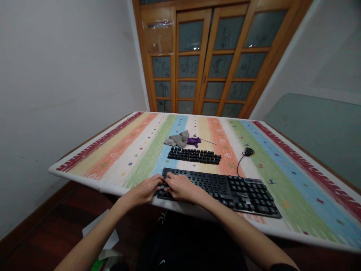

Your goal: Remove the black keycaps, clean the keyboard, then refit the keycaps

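A black keyboard [239,190] lies near the front edge of a table covered with a striped, many-coloured cloth [296,188]. Both my hands rest on its left end. My left hand [145,190] curls around the left corner, fingers bent on the edge keys. My right hand [182,187] lies right beside it, fingers pressed down on the keys at the left end; what the fingertips pinch is hidden. Behind the keyboard lies a row of loose black keycaps [194,155] set out in a block.
A grey cloth [178,140] and a purple item [194,141] with a thin stick lie behind the keycaps. The keyboard's cable end [248,152] sits mid-table. Wooden glazed doors [208,60] stand behind the table, white walls at either side, papers on the floor at lower left.
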Action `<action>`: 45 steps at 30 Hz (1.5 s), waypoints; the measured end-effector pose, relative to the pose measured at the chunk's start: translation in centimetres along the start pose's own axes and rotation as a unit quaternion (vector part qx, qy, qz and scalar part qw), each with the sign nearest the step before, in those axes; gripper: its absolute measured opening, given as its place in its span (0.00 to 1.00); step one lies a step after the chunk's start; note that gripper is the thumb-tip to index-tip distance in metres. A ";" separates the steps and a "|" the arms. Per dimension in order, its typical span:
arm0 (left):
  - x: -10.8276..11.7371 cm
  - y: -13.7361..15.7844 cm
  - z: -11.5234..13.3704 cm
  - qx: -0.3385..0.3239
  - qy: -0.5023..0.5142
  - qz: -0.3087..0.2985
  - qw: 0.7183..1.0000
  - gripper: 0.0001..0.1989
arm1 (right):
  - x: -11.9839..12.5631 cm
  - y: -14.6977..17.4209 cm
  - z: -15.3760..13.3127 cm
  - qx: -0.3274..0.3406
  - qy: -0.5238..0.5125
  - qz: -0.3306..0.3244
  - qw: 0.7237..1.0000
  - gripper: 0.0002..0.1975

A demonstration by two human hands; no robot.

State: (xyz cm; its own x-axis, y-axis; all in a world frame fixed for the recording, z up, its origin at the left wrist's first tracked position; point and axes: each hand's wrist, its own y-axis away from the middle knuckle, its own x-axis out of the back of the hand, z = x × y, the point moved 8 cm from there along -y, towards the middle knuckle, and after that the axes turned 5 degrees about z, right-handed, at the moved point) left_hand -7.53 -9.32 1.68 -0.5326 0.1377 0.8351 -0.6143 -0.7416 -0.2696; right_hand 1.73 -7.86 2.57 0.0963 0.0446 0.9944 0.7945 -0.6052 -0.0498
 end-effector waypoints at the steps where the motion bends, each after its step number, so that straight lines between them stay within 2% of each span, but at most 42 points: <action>1: -0.1 0.1 0.0 0.002 -0.004 -0.002 1.000 0.11 | -0.1 -0.2 -0.2 0.014 0.011 -0.002 1.000 0.14; 5: -0.4 0.2 -0.1 0.003 -0.017 -0.001 1.000 0.11 | -0.1 -0.6 -0.8 0.063 0.051 0.000 0.997 0.20; 10: -0.6 0.3 -0.1 -0.004 -0.028 -0.005 1.000 0.11 | 0.0 -0.9 -1.3 0.102 0.077 -0.001 0.992 0.20; 18: -0.5 0.3 0.1 -0.009 -0.035 0.005 0.999 0.15 | -0.3 -1.5 -1.4 0.123 0.080 -0.012 0.989 0.21; 25: 0.0 0.3 0.2 0.002 -0.035 0.009 0.999 0.13 | -0.1 -1.3 -1.4 0.134 0.084 -0.009 0.987 0.19; 28: 0.6 0.0 0.2 0.000 -0.017 0.034 0.999 0.12 | 0.7 -0.9 -0.7 0.117 0.080 0.003 0.990 0.17; 33: 2.5 -1.0 -0.4 0.018 -0.023 0.127 0.991 0.11 | 1.8 -1.0 1.8 0.060 0.076 0.044 0.994 0.15; 37: 3.6 -2.5 -0.8 0.020 -0.026 0.170 0.985 0.11 | 2.4 -1.6 3.3 0.020 0.072 0.050 0.996 0.14; 41: 4.0 -4.5 -1.9 0.016 -0.028 0.187 0.982 0.09 | 3.2 -2.0 4.9 -0.038 0.065 0.042 0.996 0.16; 45: 3.5 -6.5 -4.8 0.059 -0.048 0.181 0.981 0.07 | 3.8 -1.6 6.8 -0.102 0.054 0.059 0.992 0.18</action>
State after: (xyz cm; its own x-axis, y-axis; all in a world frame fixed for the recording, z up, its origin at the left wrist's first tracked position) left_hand -8.22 -0.86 4.02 -0.6433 -0.2065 0.7372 -0.3203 -0.8020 -0.5041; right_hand 4.95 -1.33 5.76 0.1083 -0.1145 0.9875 0.6430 -0.7495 -0.1574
